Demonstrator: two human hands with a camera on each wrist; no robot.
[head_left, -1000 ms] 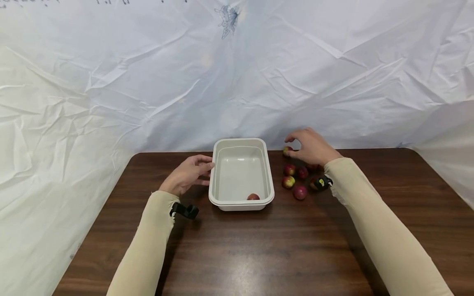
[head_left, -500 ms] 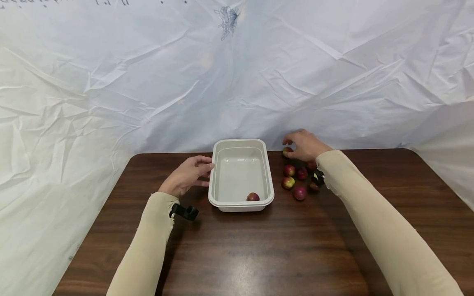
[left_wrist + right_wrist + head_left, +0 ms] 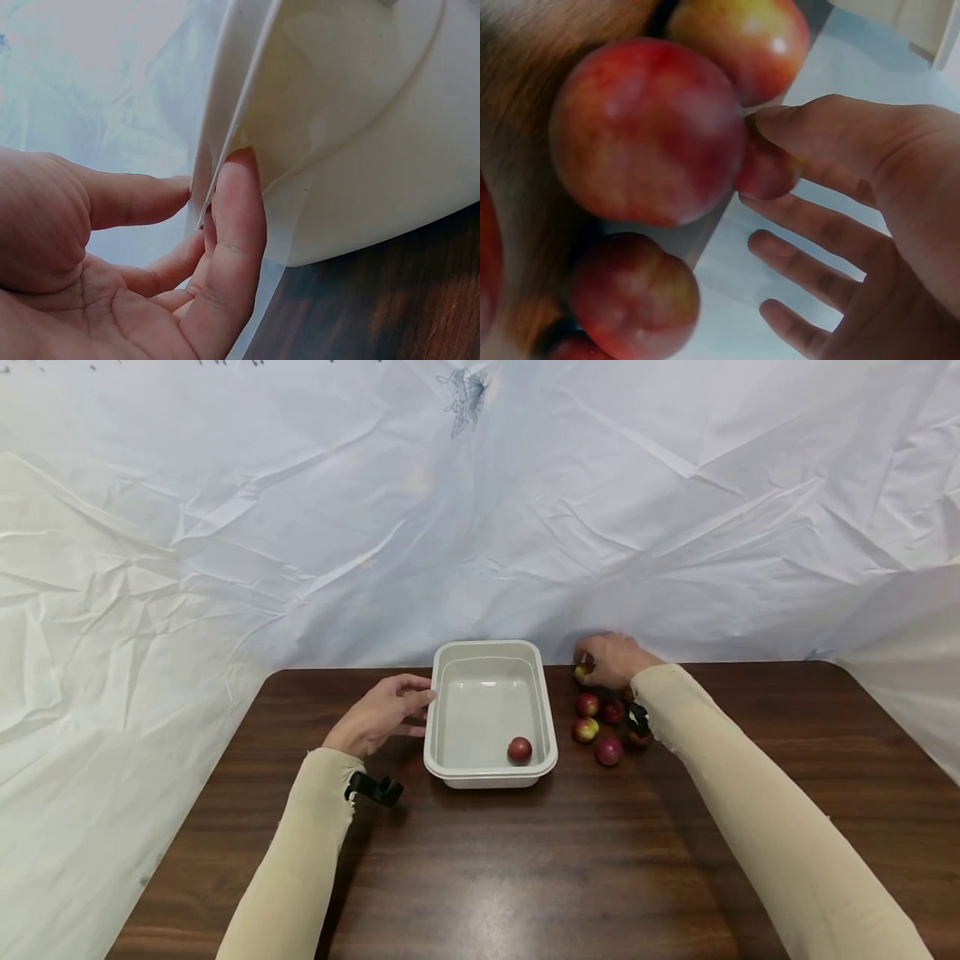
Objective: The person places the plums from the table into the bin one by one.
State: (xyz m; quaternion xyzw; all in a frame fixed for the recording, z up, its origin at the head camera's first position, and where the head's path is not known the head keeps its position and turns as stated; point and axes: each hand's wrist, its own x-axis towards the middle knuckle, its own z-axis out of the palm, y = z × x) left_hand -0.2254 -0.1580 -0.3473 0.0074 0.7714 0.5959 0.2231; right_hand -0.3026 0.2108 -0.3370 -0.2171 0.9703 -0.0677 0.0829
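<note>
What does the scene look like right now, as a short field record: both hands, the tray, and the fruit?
left hand: fingers touch the left rim of the white rectangular plastic tray, holds nothing
right hand: thumb and fingers pinch the far small red apple at the table's back edge
tray contents: one red apple, near right corner
loose apples: cluster right of the tray on the dark wooden table

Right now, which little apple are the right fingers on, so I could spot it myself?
Start at the white tray in the middle of the brown table. Right of it lies a cluster of small red apples. The touched apple is the farthest one, by the backdrop, under the right hand.
</note>
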